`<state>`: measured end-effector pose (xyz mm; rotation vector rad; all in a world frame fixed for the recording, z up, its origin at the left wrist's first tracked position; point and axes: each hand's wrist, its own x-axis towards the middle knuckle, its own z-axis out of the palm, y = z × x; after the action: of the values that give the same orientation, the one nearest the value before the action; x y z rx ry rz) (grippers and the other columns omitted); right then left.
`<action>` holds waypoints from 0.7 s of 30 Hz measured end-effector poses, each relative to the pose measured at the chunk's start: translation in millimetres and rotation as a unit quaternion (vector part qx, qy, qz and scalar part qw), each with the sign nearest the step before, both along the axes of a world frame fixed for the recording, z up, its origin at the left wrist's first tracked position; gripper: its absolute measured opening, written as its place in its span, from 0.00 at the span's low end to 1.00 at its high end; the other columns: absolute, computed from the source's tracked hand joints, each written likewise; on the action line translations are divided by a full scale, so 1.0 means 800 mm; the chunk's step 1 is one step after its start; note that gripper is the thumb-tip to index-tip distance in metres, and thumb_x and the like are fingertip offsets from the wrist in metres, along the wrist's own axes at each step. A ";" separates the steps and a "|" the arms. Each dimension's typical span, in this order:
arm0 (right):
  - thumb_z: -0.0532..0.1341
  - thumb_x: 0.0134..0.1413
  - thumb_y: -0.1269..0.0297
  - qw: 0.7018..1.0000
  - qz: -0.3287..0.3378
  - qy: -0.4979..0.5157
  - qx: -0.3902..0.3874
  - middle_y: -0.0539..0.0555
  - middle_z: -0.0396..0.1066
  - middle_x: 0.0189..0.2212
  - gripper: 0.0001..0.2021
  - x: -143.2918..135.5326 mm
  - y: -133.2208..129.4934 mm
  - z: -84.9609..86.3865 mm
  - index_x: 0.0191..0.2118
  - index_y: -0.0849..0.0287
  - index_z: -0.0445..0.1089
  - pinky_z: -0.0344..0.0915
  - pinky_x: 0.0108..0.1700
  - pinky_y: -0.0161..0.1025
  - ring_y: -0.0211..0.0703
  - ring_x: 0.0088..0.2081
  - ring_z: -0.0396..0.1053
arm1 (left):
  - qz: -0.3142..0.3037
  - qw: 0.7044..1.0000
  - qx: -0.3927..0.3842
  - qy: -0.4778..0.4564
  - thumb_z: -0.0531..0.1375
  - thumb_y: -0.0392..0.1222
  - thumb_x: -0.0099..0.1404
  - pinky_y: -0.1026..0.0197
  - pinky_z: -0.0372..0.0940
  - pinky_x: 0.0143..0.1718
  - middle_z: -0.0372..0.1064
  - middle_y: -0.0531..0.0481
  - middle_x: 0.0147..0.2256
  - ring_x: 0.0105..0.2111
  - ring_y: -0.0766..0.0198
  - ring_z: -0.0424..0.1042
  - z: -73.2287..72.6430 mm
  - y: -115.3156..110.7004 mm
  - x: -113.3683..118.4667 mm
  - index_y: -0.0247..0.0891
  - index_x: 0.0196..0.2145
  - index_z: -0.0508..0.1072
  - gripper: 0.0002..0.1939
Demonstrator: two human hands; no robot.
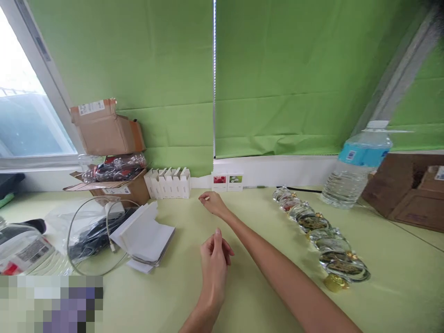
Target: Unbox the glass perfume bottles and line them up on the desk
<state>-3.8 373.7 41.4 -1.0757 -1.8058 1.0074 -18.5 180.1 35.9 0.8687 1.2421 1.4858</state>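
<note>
My right hand [212,203] reaches across the pale green table, its fingers curled into a pinch. Anything between its fingertips is too small to make out. Just behind it stand two small white boxes with pictures, one with a red picture [219,181] and one with white flowers on green [236,181]. Slim white boxes [168,184] stand upright in a row to its left, flaps raised. Nearer to me, my left hand [215,256] is loosely closed above the table, thumb uppermost, with nothing visible in it. A slanting row of shiny, oval, clear-and-gold packets [314,223] lies right of my right forearm.
A large water bottle [347,171] and brown cartons [412,189] stand at the right. On the left are stacked cardboard boxes [107,132], folded white card [149,236], a looped cable [69,240] and a clear plastic container [27,249]. Green blinds [277,78] hang behind.
</note>
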 end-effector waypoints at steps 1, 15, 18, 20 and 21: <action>0.61 0.47 0.67 0.999 0.002 -0.024 0.025 0.56 0.73 0.40 0.07 -0.008 0.001 0.006 0.33 0.60 0.75 0.62 0.48 0.41 0.44 0.41 0.69 | 0.011 1.000 -0.005 -0.009 0.50 0.64 0.62 0.68 0.48 0.18 0.60 0.54 0.17 0.16 0.72 0.56 0.001 0.000 -0.003 0.36 0.18 0.62 0.29; 0.62 0.49 0.61 0.965 0.037 -0.207 0.156 0.61 0.52 0.62 0.21 -0.089 0.012 0.059 0.49 0.64 0.71 0.61 0.51 0.39 0.50 0.52 0.65 | 0.048 0.999 0.023 -0.007 0.50 0.64 0.62 0.66 0.51 0.19 0.61 0.54 0.19 0.17 0.70 0.58 -0.011 0.021 -0.043 0.37 0.19 0.63 0.28; 0.59 0.51 0.67 0.953 0.028 -0.228 0.196 0.60 0.58 0.59 0.19 -0.079 -0.003 0.055 0.50 0.63 0.70 0.59 0.54 0.40 0.50 0.53 0.64 | 0.039 0.999 0.031 0.002 0.50 0.64 0.62 0.66 0.51 0.19 0.61 0.54 0.19 0.17 0.70 0.57 -0.014 0.024 -0.046 0.38 0.19 0.62 0.27; 0.58 0.52 0.69 0.945 0.028 -0.240 0.222 0.60 0.61 0.56 0.18 -0.068 -0.016 0.053 0.49 0.62 0.69 0.58 0.54 0.41 0.50 0.52 0.64 | 0.038 0.998 0.045 0.025 0.51 0.63 0.62 0.66 0.51 0.19 0.60 0.55 0.19 0.17 0.70 0.57 -0.017 0.026 -0.044 0.38 0.19 0.62 0.27; 0.57 0.52 0.69 0.941 0.027 -0.244 0.232 0.60 0.62 0.55 0.17 -0.062 -0.023 0.052 0.49 0.62 0.69 0.58 0.54 0.41 0.50 0.52 0.65 | 0.040 0.997 0.052 0.037 0.51 0.62 0.62 0.66 0.51 0.18 0.59 0.55 0.18 0.16 0.70 0.57 -0.018 0.027 -0.043 0.38 0.18 0.61 0.27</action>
<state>-53.1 355.3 83.0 -1.0298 -2.3266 0.3090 -53.3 201.3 21.6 0.9607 1.2746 1.6066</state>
